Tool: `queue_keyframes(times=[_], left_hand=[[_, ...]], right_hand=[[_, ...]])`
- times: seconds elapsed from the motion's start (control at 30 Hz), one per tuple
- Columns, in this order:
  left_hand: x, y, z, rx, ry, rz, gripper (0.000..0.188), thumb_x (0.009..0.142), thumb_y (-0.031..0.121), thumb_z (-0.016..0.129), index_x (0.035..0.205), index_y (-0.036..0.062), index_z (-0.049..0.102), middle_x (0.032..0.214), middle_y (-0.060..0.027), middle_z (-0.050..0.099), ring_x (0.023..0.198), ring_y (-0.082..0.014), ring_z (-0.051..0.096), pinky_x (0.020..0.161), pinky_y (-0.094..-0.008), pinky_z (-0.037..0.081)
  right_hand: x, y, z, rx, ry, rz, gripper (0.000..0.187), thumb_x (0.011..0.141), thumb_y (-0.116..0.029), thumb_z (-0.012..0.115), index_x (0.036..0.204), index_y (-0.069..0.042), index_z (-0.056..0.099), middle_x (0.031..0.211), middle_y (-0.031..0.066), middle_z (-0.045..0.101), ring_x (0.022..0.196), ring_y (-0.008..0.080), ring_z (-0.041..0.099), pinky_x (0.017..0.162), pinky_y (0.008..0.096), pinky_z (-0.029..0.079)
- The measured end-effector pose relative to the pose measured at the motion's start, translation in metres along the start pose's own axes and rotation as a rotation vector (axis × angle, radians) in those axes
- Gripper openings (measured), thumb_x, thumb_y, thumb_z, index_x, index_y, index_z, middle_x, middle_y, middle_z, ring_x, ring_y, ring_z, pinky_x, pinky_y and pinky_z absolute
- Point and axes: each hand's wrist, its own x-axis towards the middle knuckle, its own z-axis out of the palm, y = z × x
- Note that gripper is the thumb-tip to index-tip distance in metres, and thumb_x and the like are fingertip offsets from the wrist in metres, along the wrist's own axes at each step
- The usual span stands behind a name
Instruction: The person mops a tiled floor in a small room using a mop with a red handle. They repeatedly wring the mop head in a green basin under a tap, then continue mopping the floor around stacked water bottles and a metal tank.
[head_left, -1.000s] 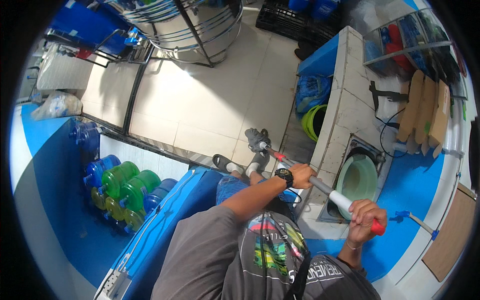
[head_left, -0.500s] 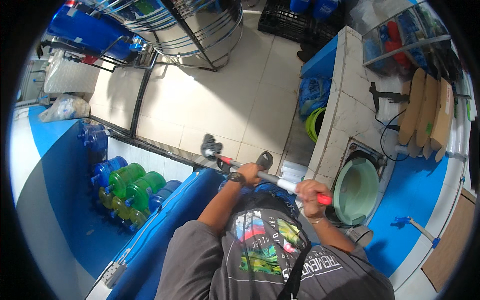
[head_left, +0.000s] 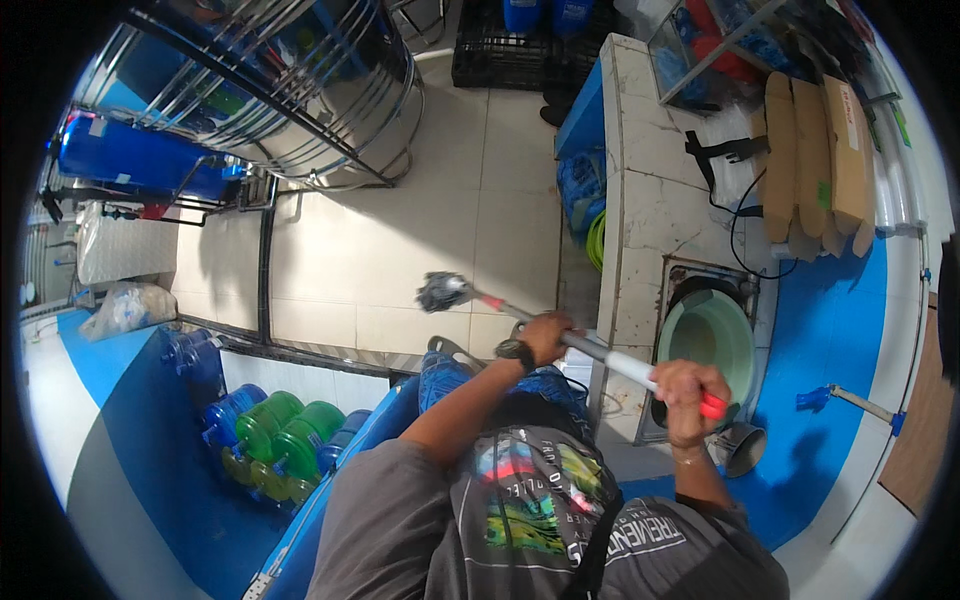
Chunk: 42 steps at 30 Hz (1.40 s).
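Note:
A mop (head_left: 625, 364) with a grey and white handle slants across in front of me, its red end on the right. My left hand (head_left: 548, 338), with a dark watch on the wrist, is wrapped round the middle of the handle. Close to the red end, my right hand (head_left: 690, 388) grips the white part. The dark grey mop head (head_left: 442, 291) is over the pale tiled floor (head_left: 400, 235), ahead of my feet and to the left; I cannot tell how firmly it touches the tiles.
To my right, a pale green basin (head_left: 705, 350) sits in a tiled counter (head_left: 640, 230) beside cardboard pieces (head_left: 815, 160). A round chrome rack (head_left: 330, 130) and a black pallet (head_left: 475, 60) stand ahead. Green and blue water jugs (head_left: 310, 435) lie at left beyond a blue ledge.
The mop head has swung forward, away from my feet, with both hands still on the handle. My view has shifted, and a foot at the left has come out from behind the mop head.

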Motion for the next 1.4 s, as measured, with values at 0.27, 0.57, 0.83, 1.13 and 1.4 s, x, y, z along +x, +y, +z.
queue_keyframes(times=[0.27,0.57,0.83,1.13,1.4], left_hand=[[0.062,0.032,0.001,-0.034,-0.179,0.246,0.028,0.085,0.034,0.072,0.085,0.0053,0.075,0.091,-0.0195,0.072,0.093,-0.0406,0.069,0.083,-0.0525,0.055],[0.051,-0.04,-0.118,0.148,-0.367,0.204,0.031,0.077,0.026,0.072,0.105,0.0143,0.079,0.099,-0.0167,0.074,0.101,-0.0389,0.069,0.087,-0.0504,0.057],[-0.005,-0.245,-0.33,0.19,-0.043,-0.079,0.03,0.079,0.026,0.073,0.105,0.0115,0.077,0.105,-0.017,0.073,0.104,-0.0388,0.068,0.093,-0.0485,0.055],[-0.109,-0.41,-0.471,0.2,0.491,-0.589,0.062,0.079,0.023,0.082,0.134,0.0063,0.058,0.148,-0.0256,0.047,0.134,-0.0425,0.051,0.111,-0.0466,0.046],[-0.12,-0.403,-0.452,0.19,0.593,-0.517,0.042,0.092,0.03,0.074,0.123,0.0038,0.064,0.143,-0.0279,0.051,0.128,-0.0481,0.052,0.114,-0.0515,0.042]], right_hand=[[-0.007,-0.025,0.041,-0.247,-0.059,-0.31,0.025,0.104,-0.02,0.062,0.091,-0.005,0.047,0.065,0.0065,0.054,0.055,0.0158,0.049,0.059,0.0384,0.053],[0.037,0.015,0.144,-0.181,0.086,-0.328,0.031,0.104,-0.022,0.062,0.084,-0.008,0.044,0.062,0.0038,0.045,0.055,0.0166,0.047,0.055,0.0364,0.05],[0.114,0.155,0.331,0.091,-0.063,-0.171,0.014,0.098,-0.017,0.065,0.101,-0.003,0.063,0.079,0.0094,0.065,0.067,0.0195,0.06,0.06,0.0353,0.051],[0.138,0.299,0.545,-0.119,-0.319,0.161,0.01,0.098,-0.014,0.071,0.099,-0.004,0.071,0.107,0.0089,0.075,0.097,0.0157,0.069,0.084,0.0292,0.054],[0.127,0.29,0.525,-0.098,-0.455,0.248,0.015,0.093,-0.013,0.077,0.102,-0.002,0.071,0.109,0.0105,0.075,0.099,0.0167,0.069,0.09,0.0306,0.053]])
